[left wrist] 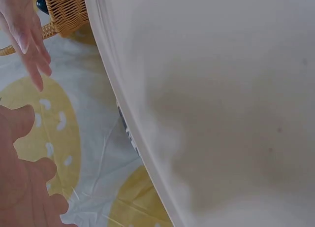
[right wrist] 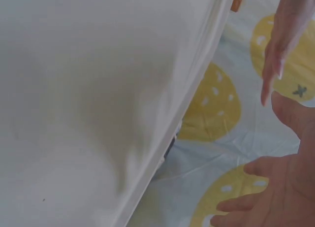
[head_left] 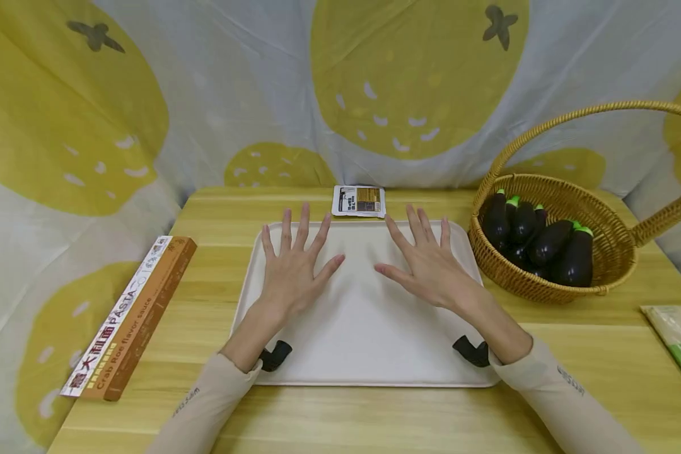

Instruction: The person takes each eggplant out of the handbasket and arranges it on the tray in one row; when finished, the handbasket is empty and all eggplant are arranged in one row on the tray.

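We see left hand (head_left: 291, 272) and right hand (head_left: 433, 268) spread wide, empty. Both hover above the white tray (head_left: 363, 334) (long axis left to right).

White tray (right wrist: 74, 113): shadowed near one edge
Right hand (right wrist: 285, 178): fingers spread, off the tray
Left hand (right wrist: 288, 30): apart from right
Cloth (right wrist: 251, 123): yellow-printed, past tray edge

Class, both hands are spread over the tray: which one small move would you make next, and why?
Probably ease the right hand sideways toward the basket: its fingers are spread and hold nothing above the tray, and the basket, with eggplants inside, stands beside the tray on that side.
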The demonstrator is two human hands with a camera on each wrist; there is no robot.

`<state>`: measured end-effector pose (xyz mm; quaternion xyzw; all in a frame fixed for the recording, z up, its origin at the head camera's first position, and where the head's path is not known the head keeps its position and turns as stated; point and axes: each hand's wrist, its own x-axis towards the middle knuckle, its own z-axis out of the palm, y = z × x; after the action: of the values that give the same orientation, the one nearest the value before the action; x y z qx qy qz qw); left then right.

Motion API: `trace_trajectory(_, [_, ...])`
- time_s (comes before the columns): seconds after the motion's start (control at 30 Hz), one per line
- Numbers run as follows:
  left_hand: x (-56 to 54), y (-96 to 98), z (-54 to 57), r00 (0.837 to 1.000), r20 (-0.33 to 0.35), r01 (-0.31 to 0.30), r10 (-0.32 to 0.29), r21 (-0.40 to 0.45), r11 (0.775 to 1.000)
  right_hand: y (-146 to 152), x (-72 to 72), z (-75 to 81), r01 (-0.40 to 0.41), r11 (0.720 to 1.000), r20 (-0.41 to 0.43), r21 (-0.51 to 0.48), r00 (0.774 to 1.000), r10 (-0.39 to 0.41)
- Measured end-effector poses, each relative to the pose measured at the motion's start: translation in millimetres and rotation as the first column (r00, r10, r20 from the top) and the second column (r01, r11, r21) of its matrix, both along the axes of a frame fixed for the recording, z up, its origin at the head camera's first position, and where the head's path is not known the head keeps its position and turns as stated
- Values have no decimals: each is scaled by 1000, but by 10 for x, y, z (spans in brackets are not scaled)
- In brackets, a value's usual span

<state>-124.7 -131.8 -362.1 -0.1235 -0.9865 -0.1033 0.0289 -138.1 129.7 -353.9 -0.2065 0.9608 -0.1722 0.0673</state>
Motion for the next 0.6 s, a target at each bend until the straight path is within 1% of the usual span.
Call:
trace_trajectory(0.17, [20,-41,19,1000,10,-6,6,-8,1000,0,1,-7,0,1000,3,-16,1000,0])
trace_trajectory(0.3, [4,-57,80,999,38,-9,9,-14,1000,13,-8,30,-3,1000,2,-20,1000,3])
trace_trajectory(0.4, [7,-81,100,998,63,-8,9,-14,1000,2,-7,15,-4,1000,12,-19,1000,5])
trace_trajectory(0.6, [17,-97,115,997,82,2,-1,-7,1000,-25,-15,-11,-11,1000,8,-15,1000,11])
